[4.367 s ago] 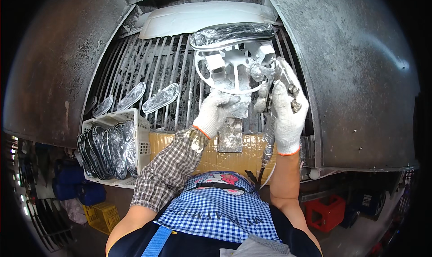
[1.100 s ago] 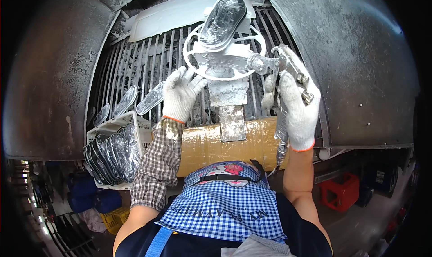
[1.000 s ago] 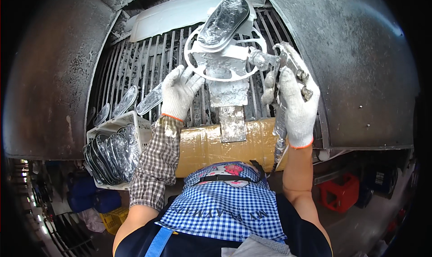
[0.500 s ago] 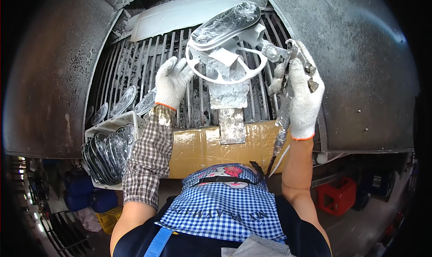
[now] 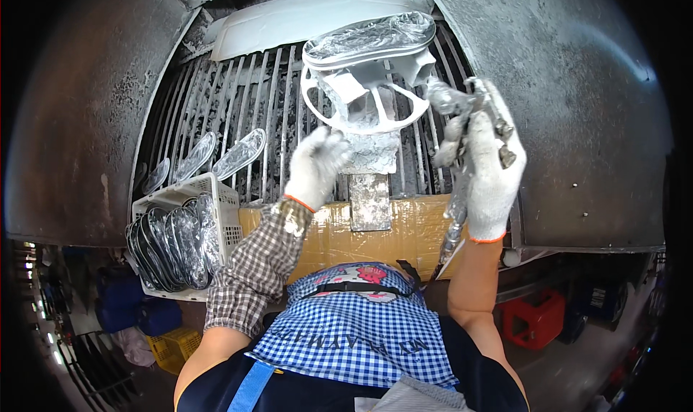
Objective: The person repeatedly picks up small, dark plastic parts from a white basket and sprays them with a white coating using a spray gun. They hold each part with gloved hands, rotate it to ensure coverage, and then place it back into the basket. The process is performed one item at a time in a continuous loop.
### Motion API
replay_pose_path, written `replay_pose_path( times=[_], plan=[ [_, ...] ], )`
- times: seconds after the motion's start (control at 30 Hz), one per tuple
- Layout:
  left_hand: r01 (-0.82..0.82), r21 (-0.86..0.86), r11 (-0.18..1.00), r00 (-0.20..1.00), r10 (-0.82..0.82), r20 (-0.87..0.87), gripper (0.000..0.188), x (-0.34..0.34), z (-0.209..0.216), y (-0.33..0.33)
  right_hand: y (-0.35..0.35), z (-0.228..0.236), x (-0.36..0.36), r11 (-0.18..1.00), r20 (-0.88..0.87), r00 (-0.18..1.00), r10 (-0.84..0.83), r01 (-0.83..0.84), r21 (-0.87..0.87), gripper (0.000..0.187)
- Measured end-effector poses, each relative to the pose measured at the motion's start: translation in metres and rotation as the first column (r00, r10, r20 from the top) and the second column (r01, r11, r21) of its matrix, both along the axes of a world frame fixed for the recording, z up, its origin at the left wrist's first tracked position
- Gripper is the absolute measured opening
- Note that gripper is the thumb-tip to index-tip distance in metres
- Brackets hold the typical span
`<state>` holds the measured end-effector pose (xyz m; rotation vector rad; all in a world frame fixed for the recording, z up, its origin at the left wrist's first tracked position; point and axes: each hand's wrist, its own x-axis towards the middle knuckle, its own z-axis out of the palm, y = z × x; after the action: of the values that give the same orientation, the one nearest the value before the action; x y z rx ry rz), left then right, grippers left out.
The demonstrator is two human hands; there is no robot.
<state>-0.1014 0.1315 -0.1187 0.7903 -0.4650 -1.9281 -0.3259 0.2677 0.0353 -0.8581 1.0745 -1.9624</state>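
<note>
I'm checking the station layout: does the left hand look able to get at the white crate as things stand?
Probably yes. The left hand seems to hold nothing, and the crate stands just left of the checked sleeve, with nothing visible blocking the way.

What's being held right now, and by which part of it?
The white-gloved right grip holds a silvery, crusted metal spray gun by its handle. The white-gloved left grip, blurred near the white spoked ring, shows nothing held.
</note>
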Motion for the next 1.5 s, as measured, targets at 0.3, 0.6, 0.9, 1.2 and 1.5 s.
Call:
replay_pose_path(
  times=[0.3, 0.6, 0.9, 1.2, 1.5],
  plan=[
    [0.102, 0.033, 0.994, 0.982, -0.095, -0.163, 0.039, -0.023, -0.009, 0.014, -0.014, -0.005, 0.004, 1.000, -0.156, 0.988, 0.006, -0.007, -0.001, 0.049],
    [0.091, -0.003, 0.996, 0.987, -0.091, -0.135, 0.037, -0.014, 0.016, 0.009, -0.009, -0.004, -0.005, 1.000, -0.028, 0.999, -0.017, 0.016, -0.015, 0.050],
    [0.076, -0.053, 0.996, 0.987, -0.083, -0.135, 0.040, -0.003, 0.020, 0.004, -0.003, -0.010, -0.015, 0.995, -0.091, 0.991, -0.099, 0.099, 0.002, 0.045],
    [0.053, -0.047, 0.998, 0.986, -0.059, -0.157, 0.047, 0.013, 0.007, -0.013, 0.005, -0.005, -0.025, 0.994, -0.028, 0.993, -0.112, 0.112, 0.005, 0.050],
    [0.007, -0.085, 0.996, 0.988, -0.020, -0.155, 0.046, 0.024, 0.012, -0.025, 0.015, 0.001, -0.035, 0.979, -0.071, 0.976, -0.204, 0.205, 0.013, 0.050]
  ],
)
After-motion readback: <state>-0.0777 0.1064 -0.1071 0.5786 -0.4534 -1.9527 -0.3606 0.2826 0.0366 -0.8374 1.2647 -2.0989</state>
